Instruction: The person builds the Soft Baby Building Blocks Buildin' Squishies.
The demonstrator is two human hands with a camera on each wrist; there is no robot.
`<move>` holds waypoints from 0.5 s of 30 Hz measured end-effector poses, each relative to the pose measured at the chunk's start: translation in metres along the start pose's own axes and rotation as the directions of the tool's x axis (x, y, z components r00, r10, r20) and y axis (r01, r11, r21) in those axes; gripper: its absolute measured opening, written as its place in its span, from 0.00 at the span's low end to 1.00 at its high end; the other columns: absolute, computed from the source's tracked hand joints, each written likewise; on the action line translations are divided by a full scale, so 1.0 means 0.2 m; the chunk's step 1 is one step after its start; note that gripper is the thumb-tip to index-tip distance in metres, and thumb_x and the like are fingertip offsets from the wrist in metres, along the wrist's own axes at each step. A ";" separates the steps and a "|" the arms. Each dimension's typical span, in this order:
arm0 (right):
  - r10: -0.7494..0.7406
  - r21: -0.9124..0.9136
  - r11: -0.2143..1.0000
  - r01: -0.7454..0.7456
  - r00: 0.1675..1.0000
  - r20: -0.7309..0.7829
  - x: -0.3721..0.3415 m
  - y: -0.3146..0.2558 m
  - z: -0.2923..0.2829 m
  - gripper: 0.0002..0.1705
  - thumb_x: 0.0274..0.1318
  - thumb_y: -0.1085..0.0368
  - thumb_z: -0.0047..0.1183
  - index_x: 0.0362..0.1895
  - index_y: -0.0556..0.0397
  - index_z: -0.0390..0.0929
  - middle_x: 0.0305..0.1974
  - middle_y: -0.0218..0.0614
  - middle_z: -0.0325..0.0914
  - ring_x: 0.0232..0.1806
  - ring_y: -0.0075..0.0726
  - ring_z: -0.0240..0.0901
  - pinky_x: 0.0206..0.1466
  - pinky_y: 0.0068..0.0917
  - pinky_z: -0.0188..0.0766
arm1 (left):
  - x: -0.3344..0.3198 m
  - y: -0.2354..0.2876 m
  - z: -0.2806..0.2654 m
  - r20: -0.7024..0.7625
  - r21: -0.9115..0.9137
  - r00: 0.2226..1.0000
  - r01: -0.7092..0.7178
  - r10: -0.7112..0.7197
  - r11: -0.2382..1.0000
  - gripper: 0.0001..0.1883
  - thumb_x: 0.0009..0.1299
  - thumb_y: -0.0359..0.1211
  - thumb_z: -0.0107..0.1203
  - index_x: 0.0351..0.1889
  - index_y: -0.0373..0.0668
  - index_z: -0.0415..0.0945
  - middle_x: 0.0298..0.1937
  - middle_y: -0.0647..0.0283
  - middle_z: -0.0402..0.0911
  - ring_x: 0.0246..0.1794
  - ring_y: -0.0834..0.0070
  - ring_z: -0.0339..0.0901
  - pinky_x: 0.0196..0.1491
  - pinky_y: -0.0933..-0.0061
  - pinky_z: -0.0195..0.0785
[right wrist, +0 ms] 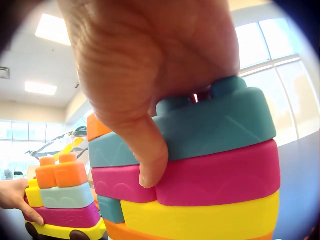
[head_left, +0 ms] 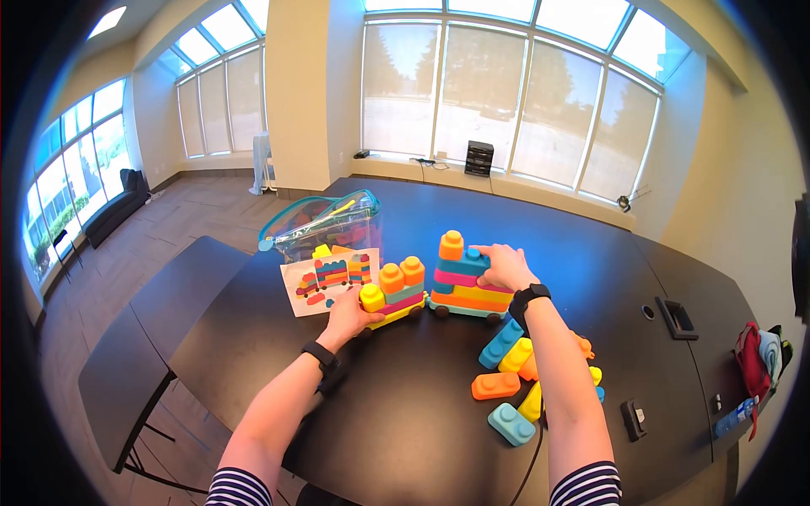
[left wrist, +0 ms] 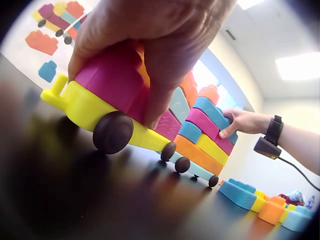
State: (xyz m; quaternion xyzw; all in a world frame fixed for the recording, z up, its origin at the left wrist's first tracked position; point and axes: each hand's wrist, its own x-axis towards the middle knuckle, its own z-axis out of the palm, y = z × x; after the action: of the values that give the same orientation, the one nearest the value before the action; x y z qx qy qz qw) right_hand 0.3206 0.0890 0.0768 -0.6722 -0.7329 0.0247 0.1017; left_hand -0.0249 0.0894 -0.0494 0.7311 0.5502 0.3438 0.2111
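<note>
Your left hand (head_left: 346, 318) grips the low wagon (head_left: 403, 305); your right hand (head_left: 508, 268) clasps the tall wagon (head_left: 472, 302) by its upper blocks (right wrist: 220, 172). Both wagons stand on the tabletop (head_left: 396, 405), already stacked, so building looks well along; loose blocks (head_left: 495, 386) nearby lie unattached.

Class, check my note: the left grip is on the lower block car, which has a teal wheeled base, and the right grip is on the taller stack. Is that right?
Not quite: the wheeled base of the lower block car is yellow, not teal, as the left wrist view shows. The left grip is on that car, and the right grip is on the taller stack.
</note>
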 end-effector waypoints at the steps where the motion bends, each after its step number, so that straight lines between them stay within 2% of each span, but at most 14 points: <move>1: -0.002 -0.004 1.000 0.002 1.000 -0.001 0.00 0.00 0.00 0.47 0.42 0.61 0.77 0.72 0.24 0.78 0.54 0.37 0.88 0.62 0.51 0.81 0.72 0.59 0.63 | 0.00 0.00 0.00 0.008 0.010 1.000 0.008 -0.008 1.000 0.36 0.54 0.41 0.82 0.60 0.40 0.80 0.52 0.52 0.88 0.55 0.53 0.85 0.60 0.56 0.77; 9: -0.002 -0.053 0.999 0.002 1.000 -0.003 0.01 0.00 0.02 0.50 0.44 0.59 0.77 0.75 0.26 0.75 0.56 0.37 0.86 0.63 0.50 0.80 0.72 0.61 0.63 | 0.00 0.07 0.02 0.014 0.075 0.999 0.045 -0.046 0.996 0.40 0.54 0.41 0.82 0.66 0.45 0.79 0.55 0.53 0.87 0.58 0.52 0.84 0.62 0.53 0.76; 11: -0.022 -0.088 0.996 0.022 1.000 -0.002 0.02 0.02 0.04 0.50 0.46 0.53 0.77 0.77 0.25 0.73 0.55 0.39 0.85 0.63 0.51 0.78 0.68 0.56 0.65 | 0.01 0.05 0.05 0.006 0.094 0.998 0.060 -0.060 0.994 0.41 0.54 0.42 0.82 0.67 0.46 0.78 0.56 0.53 0.87 0.59 0.52 0.83 0.63 0.53 0.76; 12: -0.033 -0.104 0.994 0.032 0.999 -0.002 0.02 0.03 0.04 0.51 0.47 0.50 0.77 0.78 0.25 0.72 0.55 0.40 0.84 0.63 0.51 0.78 0.67 0.53 0.65 | 0.01 0.04 0.05 -0.015 0.091 0.999 0.051 -0.050 0.995 0.38 0.54 0.41 0.82 0.63 0.45 0.80 0.54 0.53 0.88 0.57 0.52 0.84 0.61 0.54 0.76; 14: -0.026 -0.083 0.996 0.025 1.000 -0.010 0.00 0.01 0.03 0.50 0.47 0.50 0.78 0.77 0.27 0.73 0.58 0.38 0.84 0.65 0.49 0.77 0.71 0.61 0.62 | 0.01 0.05 0.06 -0.057 0.085 0.998 0.032 -0.027 0.996 0.32 0.53 0.41 0.82 0.55 0.42 0.83 0.49 0.52 0.89 0.52 0.52 0.86 0.57 0.56 0.77; 15: -0.021 -0.072 0.997 0.020 1.000 -0.016 -0.01 0.01 0.02 0.50 0.47 0.49 0.78 0.76 0.28 0.73 0.59 0.37 0.84 0.66 0.48 0.77 0.74 0.65 0.60 | 0.00 0.06 0.06 -0.054 0.088 0.998 0.030 -0.025 0.996 0.32 0.53 0.42 0.82 0.54 0.42 0.83 0.49 0.52 0.89 0.52 0.52 0.86 0.57 0.56 0.77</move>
State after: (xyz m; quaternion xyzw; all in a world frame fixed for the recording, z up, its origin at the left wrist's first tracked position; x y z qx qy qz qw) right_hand 0.3224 0.0882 0.0721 -0.6681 -0.7393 -0.0084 0.0837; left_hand -0.0085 0.0876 -0.0496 0.7227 0.5805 0.3352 0.1685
